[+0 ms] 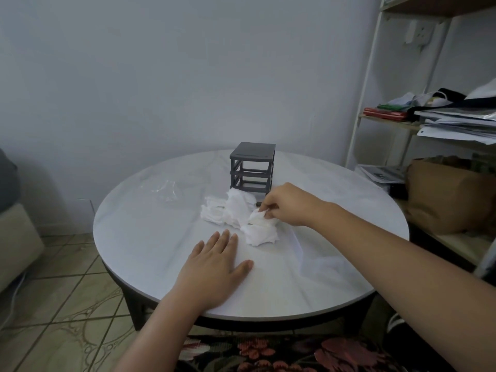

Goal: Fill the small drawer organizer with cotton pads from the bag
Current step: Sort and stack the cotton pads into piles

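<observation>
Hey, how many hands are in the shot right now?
2. The left hand lies flat on the table; the right hand pinches a cotton pad in front of the drawer organizer.

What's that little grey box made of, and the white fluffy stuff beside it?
The small dark grey drawer frame looks like moulded plastic: matte, with thin, even bars. The white crumpled pads look like soft cotton or similar fibre: they fold and bunch, without shine.
</observation>
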